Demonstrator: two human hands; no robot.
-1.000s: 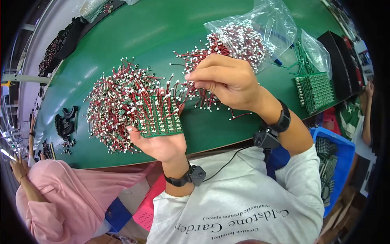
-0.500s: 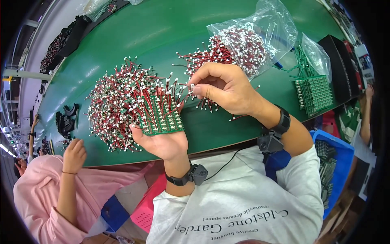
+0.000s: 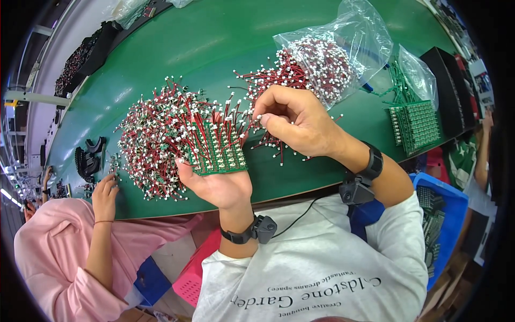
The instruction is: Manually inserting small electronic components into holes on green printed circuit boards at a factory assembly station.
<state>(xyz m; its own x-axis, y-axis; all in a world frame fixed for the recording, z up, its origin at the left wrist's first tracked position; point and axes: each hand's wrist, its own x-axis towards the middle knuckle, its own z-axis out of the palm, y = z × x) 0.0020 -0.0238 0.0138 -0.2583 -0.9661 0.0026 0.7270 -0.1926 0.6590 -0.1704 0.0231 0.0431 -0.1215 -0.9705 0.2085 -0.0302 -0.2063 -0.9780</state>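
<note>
Glossy green worktop (image 3: pixel 214 48), wire pile (image 3: pixel 153 147) at left. Green PCB panel (image 3: pixel 225 159) held over worktop, bristling with white-tipped red leads (image 3: pixel 202 144); left grip (image 3: pixel 224 190) grasping it, right grip (image 3: pixel 300 122) pinching a white connector (image 3: pixel 261 117).

The circuit board (image 3: pixel 221 159) is green, wires (image 3: pixel 291 73) red.

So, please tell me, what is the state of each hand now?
Left hand: holding a green circuit board panel, palm up.
Right hand: thumb and forefinger closed, apparently on a white-ended red wire.
</note>
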